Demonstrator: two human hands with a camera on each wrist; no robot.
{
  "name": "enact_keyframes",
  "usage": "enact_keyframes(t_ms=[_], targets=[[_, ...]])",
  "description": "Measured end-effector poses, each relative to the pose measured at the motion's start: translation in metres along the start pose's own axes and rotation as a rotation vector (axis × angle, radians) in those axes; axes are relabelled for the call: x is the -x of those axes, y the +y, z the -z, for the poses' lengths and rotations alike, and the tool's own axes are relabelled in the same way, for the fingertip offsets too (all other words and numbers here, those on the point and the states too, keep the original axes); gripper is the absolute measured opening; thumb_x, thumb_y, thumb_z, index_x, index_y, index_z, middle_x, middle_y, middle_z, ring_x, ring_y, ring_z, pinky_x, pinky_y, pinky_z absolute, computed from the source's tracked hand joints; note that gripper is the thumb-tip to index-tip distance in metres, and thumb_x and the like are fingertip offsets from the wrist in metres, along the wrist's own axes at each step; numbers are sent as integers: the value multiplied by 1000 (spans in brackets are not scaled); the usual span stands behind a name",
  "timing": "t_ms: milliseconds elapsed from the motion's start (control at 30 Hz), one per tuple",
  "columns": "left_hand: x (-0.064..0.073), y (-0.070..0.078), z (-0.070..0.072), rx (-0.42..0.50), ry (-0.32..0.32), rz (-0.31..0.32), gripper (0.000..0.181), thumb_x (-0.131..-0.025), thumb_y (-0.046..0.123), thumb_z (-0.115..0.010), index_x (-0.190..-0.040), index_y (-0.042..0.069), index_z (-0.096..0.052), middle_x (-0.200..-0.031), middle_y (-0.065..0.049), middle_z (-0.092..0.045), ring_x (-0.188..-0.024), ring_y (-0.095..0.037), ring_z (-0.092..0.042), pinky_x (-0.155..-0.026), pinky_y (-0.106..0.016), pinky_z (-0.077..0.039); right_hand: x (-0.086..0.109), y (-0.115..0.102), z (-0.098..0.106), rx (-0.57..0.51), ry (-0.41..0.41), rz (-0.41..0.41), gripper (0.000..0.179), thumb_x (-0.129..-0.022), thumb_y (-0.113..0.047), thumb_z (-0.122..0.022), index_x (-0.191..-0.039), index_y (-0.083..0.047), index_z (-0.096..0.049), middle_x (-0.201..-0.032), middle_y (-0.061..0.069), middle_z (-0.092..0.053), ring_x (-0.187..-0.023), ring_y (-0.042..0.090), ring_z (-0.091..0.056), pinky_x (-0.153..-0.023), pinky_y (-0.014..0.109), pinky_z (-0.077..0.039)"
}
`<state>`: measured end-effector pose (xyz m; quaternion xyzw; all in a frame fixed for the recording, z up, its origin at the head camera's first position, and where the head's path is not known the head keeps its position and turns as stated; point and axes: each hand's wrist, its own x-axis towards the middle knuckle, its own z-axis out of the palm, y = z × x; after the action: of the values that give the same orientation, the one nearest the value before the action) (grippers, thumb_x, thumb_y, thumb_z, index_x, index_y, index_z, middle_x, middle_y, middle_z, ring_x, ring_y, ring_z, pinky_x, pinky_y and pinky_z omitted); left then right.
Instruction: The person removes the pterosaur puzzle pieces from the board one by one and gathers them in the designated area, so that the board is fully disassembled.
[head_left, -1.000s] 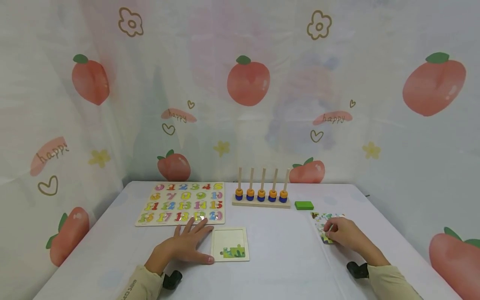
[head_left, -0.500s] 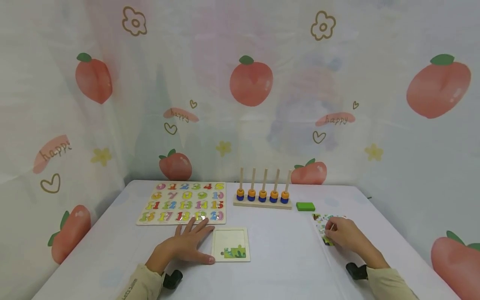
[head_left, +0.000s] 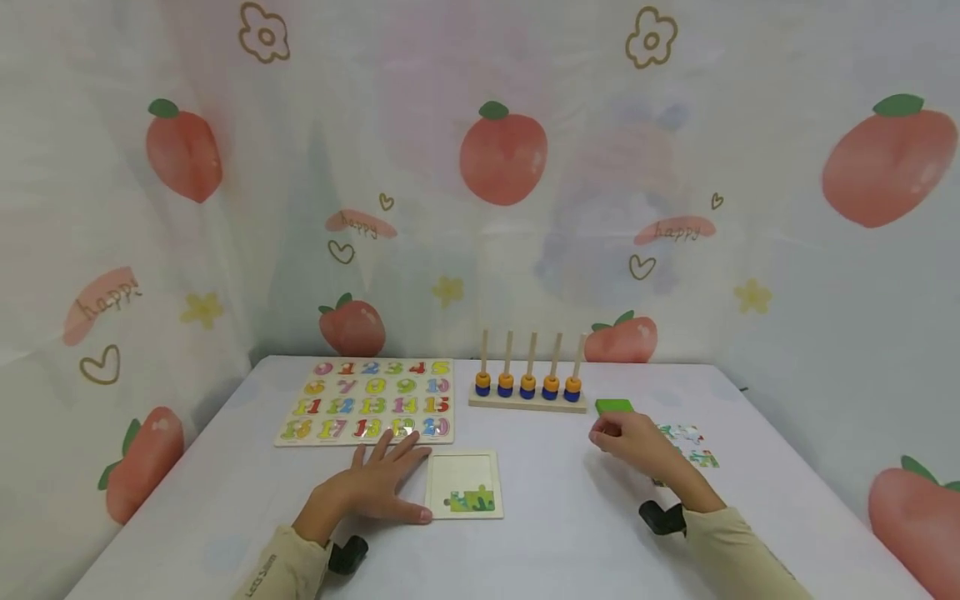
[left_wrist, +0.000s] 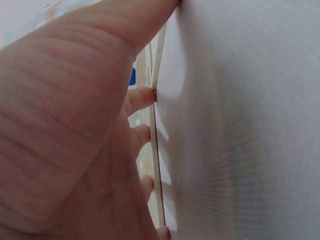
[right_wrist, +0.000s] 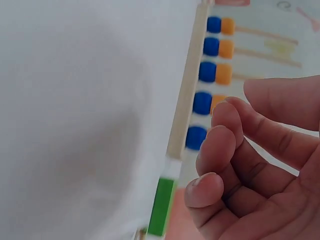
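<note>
My left hand (head_left: 375, 490) lies with its fingers spread at the left edge of a small square puzzle tray (head_left: 459, 467). In the head view its thumb touches the lower left corner. A few joined green jigsaw pieces (head_left: 472, 498) sit in the tray's lower right corner. My right hand (head_left: 637, 450) is raised over the table, its thumb and fingers curled toward each other. In the right wrist view no piece shows at the fingertips (right_wrist: 204, 189); anything small between them may be hidden. Loose jigsaw pieces (head_left: 701, 458) lie behind this hand, partly covered by it.
A number puzzle board (head_left: 367, 407) lies at the back left. Beside it stands a wooden peg stand (head_left: 528, 402) with blue and orange beads. A green block (head_left: 613, 406) lies right of the stand, just beyond my right hand. Printed cloth surrounds the white table (head_left: 555, 533).
My right hand has left the loose jigsaw pieces and moved left, uncovering some of them. The left hand and the tray stay where they were; the head view has shifted slightly.
</note>
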<state>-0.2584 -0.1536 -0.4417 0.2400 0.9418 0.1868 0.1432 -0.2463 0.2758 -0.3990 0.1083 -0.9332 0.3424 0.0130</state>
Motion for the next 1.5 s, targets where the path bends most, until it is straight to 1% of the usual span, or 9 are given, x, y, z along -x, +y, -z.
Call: enact_keyframes(t_ms=[233, 400, 567, 700, 933, 1133, 1233, 1400, 1500], targets=[[0, 6, 3, -18, 5, 25, 105, -83, 69, -82, -166, 21, -39, -178, -8, -17, -162, -45, 2, -122, -75, 3, -14, -25, -21, -61, -20, 47, 10, -103, -11, -71, -104, -1, -73, -88, 2, -66, -79, 19, -60, -70, 32, -55], [1, 8, 3, -30, 13, 28, 104, -84, 67, -83, -167, 23, -38, -178, -7, -17, -162, -45, 0, -122, -75, 0, -23, -39, -37, -54, -37, 86, 9, -103, -10, -70, -102, -2, -73, -85, -1, -66, -77, 18, -60, -70, 32, -55], [0, 9, 5, -28, 9, 19, 104, -84, 68, -82, -167, 23, -38, -179, -7, -16, -162, -45, 2, -122, -74, 3, -29, -52, -50, -57, -62, 141, 9, -103, -11, -70, -101, -2, -74, -84, -2, -65, -76, 17, -60, -68, 31, -54], [-2, 8, 7, -28, 5, 14, 105, -84, 68, -82, -167, 21, -37, -179, -8, -15, -162, -45, 3, -122, -75, 4, -31, -63, -60, -71, -86, 174, 10, -103, -12, -70, -101, -3, -74, -83, -3, -65, -76, 17, -59, -68, 31, -53], [-1, 8, 4, -38, 15, 22, 103, -84, 67, -83, -166, 23, -40, -178, -7, -17, -162, -46, 0, -122, -75, 1, -29, -79, -77, -78, -135, 235, 8, -103, -13, -70, -98, -7, -74, -83, -5, -64, -77, 15, -57, -68, 29, -50], [0, 8, 3, -37, 5, 29, 103, -84, 67, -83, -167, 24, -39, -179, -7, -17, -162, -46, 0, -122, -76, 1, -26, -90, -90, -88, -181, 259, 7, -103, -13, -71, -98, -9, -73, -83, -5, -63, -78, 14, -56, -68, 27, -49], [-2, 3, 1, -30, -5, 27, 106, -83, 70, -81, -167, 23, -38, -179, -7, -15, -162, -45, 3, -122, -75, 4, -26, -96, -96, -99, -219, 267, 7, -103, -12, -70, -98, -9, -74, -82, -6, -62, -77, 13, -56, -68, 27, -48], [-10, -10, -8, -26, 13, 12, 110, -80, 77, -78, -167, 23, -38, -179, -6, -14, -162, -45, 6, -121, -75, 5, -27, -99, -109, -110, -284, 308, 6, -103, -10, -71, -97, -10, -73, -80, -7, -63, -75, 10, -56, -66, 26, -47], [-9, -11, -9, -23, 19, 12, 109, -80, 76, -80, -166, 22, -40, -179, -7, -16, -162, -46, 4, -121, -76, 4, -26, -100, -119, -105, -309, 325, 6, -101, -7, -73, -95, -9, -72, -79, -8, -63, -72, 7, -55, -65, 25, -47]])
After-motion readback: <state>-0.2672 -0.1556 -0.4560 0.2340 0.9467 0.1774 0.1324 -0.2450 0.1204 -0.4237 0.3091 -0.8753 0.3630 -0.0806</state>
